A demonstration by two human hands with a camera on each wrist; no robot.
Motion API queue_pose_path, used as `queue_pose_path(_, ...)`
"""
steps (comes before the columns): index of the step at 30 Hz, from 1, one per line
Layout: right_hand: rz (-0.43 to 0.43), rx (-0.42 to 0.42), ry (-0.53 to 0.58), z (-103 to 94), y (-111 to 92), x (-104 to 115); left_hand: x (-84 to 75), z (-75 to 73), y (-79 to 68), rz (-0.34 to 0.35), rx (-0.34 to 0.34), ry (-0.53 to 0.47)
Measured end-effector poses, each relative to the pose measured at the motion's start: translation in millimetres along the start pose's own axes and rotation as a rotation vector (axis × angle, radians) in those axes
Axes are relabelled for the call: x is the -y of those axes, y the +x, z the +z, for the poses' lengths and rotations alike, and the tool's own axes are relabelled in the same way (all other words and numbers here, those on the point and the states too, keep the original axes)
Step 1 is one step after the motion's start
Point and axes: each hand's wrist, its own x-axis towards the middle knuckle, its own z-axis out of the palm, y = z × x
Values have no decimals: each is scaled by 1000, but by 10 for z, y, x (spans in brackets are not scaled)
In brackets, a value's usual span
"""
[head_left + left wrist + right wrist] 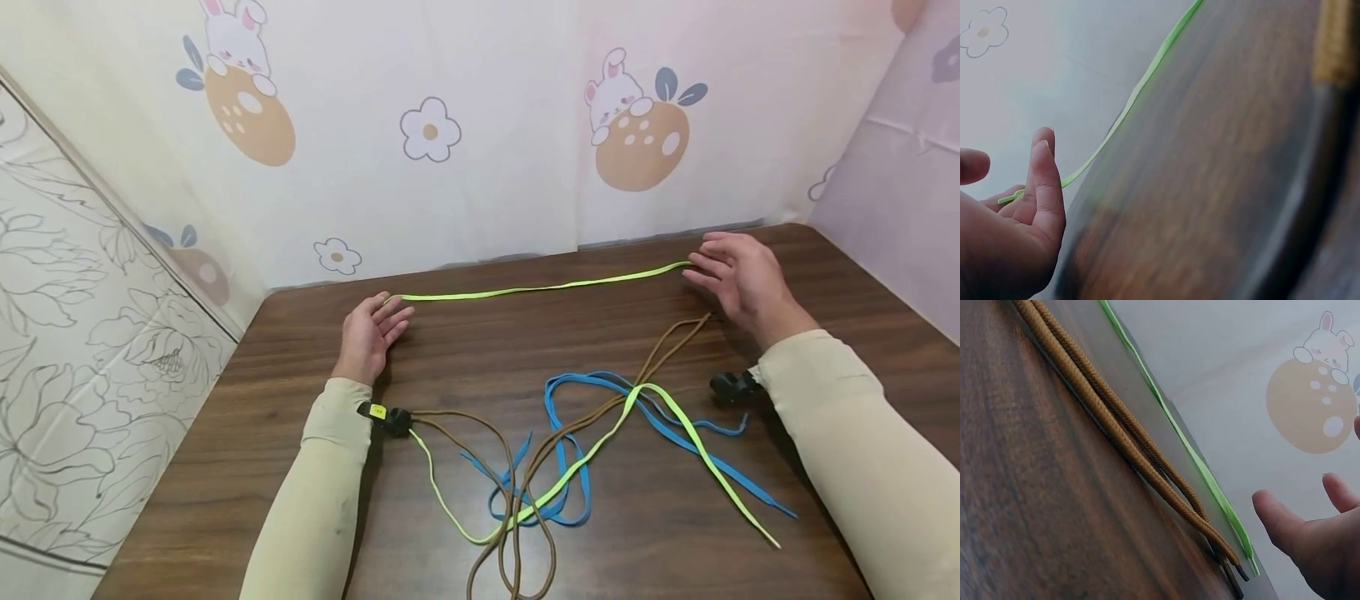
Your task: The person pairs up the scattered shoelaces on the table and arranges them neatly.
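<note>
On the tabletop point(450, 358), brown lace point(1109, 419), blue lace point(738, 477) and near green lace point(693, 434) overlap. Beyond a strip of wood, far green lace point(517, 290) skirts the far edge: left hand point(367, 335) touching one end, fingers extended; right hand point(742, 281) spread beside the other.

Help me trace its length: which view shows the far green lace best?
Head: it shows the far green lace nearly whole, between the left hand and the right hand. Left wrist shows one tip and a stretch; right wrist, the other tip and a stretch.
</note>
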Motion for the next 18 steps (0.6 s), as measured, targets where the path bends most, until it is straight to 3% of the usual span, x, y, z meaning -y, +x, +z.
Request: queue_pose_path(18, -30, 52, -56, -7, -19, -1, 3, -36, 5, 60, 8, -23)
